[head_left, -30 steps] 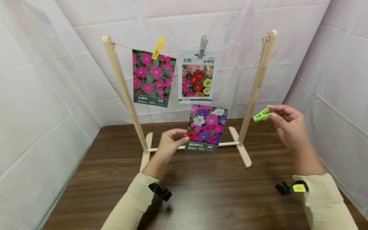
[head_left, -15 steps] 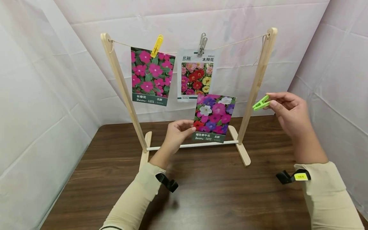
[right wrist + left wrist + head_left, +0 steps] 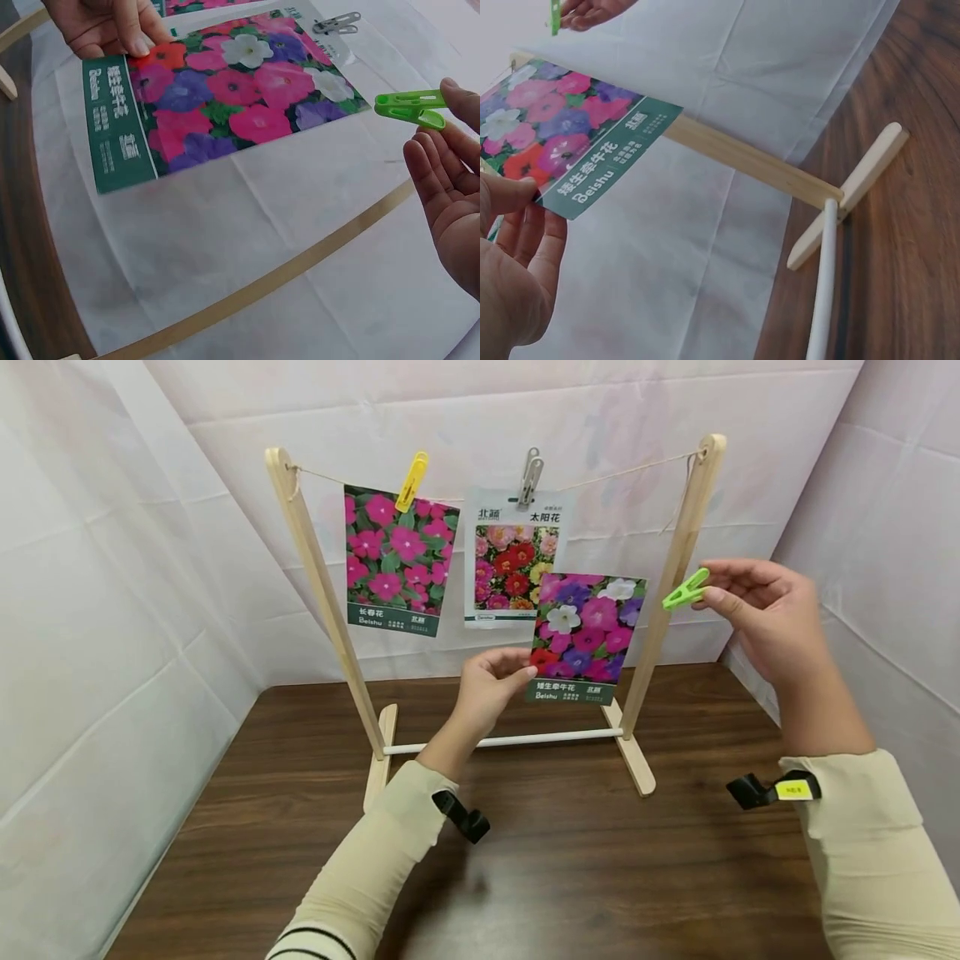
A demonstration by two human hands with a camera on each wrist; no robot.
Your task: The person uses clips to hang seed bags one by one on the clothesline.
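Your left hand (image 3: 491,681) only pinches the seed packet (image 3: 585,637) by a corner, right hand (image 3: 757,610) holds the green clip (image 3: 685,590); packet could slip or swing.

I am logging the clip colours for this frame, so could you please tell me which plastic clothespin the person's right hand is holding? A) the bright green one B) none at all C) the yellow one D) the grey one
A: the right hand pinches the bright green plastic clothespin beside the wooden stand's right post, while the yellow clothespin and grey clothespin sit on the string.
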